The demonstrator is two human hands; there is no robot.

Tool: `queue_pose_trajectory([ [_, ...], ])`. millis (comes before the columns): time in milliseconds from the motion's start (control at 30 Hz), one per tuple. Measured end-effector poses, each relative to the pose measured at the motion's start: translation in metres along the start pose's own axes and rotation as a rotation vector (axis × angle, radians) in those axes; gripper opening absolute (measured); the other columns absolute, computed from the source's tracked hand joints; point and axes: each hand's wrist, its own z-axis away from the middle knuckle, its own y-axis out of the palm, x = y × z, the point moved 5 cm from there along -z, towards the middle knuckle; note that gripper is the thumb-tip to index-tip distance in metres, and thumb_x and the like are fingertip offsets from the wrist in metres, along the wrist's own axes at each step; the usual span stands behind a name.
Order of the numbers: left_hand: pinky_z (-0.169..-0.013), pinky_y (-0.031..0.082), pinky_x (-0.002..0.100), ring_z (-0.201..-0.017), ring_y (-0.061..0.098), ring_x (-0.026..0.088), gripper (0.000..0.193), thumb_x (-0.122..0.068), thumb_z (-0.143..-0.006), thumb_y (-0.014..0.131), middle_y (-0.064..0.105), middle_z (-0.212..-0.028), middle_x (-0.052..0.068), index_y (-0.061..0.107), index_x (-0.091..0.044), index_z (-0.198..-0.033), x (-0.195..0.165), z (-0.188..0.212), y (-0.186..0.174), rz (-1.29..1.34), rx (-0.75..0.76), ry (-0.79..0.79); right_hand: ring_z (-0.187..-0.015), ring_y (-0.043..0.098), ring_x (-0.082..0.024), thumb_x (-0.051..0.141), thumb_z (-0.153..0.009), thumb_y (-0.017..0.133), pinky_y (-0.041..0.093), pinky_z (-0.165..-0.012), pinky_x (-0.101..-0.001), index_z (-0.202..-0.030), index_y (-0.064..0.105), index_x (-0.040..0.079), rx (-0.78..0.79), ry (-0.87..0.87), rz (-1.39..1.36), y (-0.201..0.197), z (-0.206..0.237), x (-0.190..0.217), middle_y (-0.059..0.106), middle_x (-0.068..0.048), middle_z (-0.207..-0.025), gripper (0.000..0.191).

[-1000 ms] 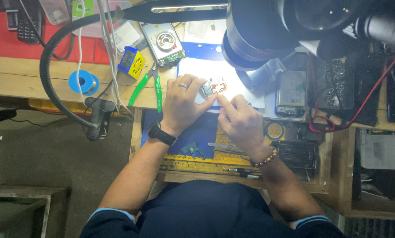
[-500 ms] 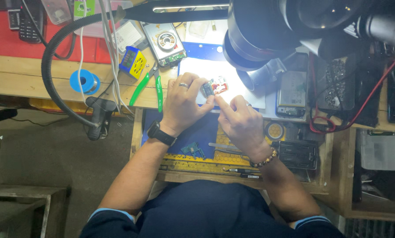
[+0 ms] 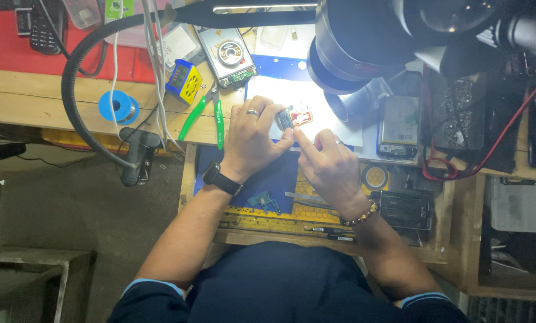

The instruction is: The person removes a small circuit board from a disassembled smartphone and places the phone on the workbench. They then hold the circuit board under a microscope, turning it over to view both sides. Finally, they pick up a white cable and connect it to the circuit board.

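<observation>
Hands barely moved | L hand pinches small part | R hand fingertip on it | drawer: tweezers

This is a small electronics repair workshop. The wooden worktop carries a microscope, green-handled pliers, a blue solder spool and many cables. An open drawer under it holds tweezers and small tools.
</observation>
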Motion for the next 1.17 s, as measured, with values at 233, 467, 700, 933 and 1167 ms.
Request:
queue_pose_trajectory([
  [233, -0.086, 0.042, 0.041, -0.099, 0.060, 0.024, 0.039, -0.027, -0.079, 0.079, 0.061, -0.107, 0.006, 0.067, -0.009, -0.112, 0.0005, 0.0007, 0.0003, -0.003, 0.010, -0.003, -0.064, 0.056, -0.017, 0.010, -0.085, 0.073, 0.049, -0.056, -0.0335, -0.131, 0.070, 0.012, 0.003, -0.010, 0.011, 0.0020, -0.0001, 0.0016, 0.050, -0.005, -0.087, 0.046],
  [467, -0.086, 0.041, 0.041, -0.102, 0.060, 0.024, 0.038, -0.026, -0.079, 0.079, 0.061, -0.108, 0.006, 0.067, -0.008, -0.111, 0.0002, 0.0003, -0.0018, -0.003, 0.010, 0.010, -0.070, 0.057, -0.017, 0.010, -0.084, 0.073, 0.049, -0.057, -0.0332, -0.131, 0.069, 0.009, 0.018, -0.034, 0.022, -0.0005, -0.0019, 0.0060, 0.049, -0.005, -0.087, 0.048],
  [700, -0.087, 0.042, 0.042, -0.104, 0.059, 0.025, 0.038, -0.026, -0.080, 0.078, 0.062, -0.110, 0.006, 0.068, -0.008, -0.111, 0.0014, -0.0005, -0.0013, 0.005, 0.026, 0.017, -0.074, 0.058, -0.018, 0.010, -0.082, 0.074, 0.050, -0.057, -0.0339, -0.132, 0.067, 0.007, 0.048, -0.035, 0.040, 0.0011, -0.0035, 0.0075, 0.050, -0.005, -0.088, 0.050],
  [933, -0.088, 0.041, 0.042, -0.104, 0.059, 0.025, 0.037, -0.027, -0.081, 0.078, 0.062, -0.110, 0.006, 0.068, -0.007, -0.111, 0.0044, -0.0007, 0.0017, 0.007, 0.032, 0.019, -0.076, 0.059, -0.018, 0.009, -0.083, 0.073, 0.050, -0.059, -0.0348, -0.132, 0.067, 0.007, 0.044, -0.023, 0.022, 0.0041, -0.0042, 0.0050, 0.051, -0.005, -0.089, 0.050],
  [1167, -0.090, 0.041, 0.042, -0.105, 0.059, 0.025, 0.037, -0.027, -0.081, 0.079, 0.062, -0.110, 0.006, 0.067, -0.008, -0.110, 0.0028, -0.0007, 0.0034, -0.004, 0.029, 0.022, -0.075, 0.059, -0.017, 0.009, -0.084, 0.074, 0.050, -0.060, -0.0340, -0.131, 0.067, 0.008, 0.001, -0.009, 0.023, 0.0039, 0.0000, 0.0013, 0.052, -0.004, -0.089, 0.047],
])
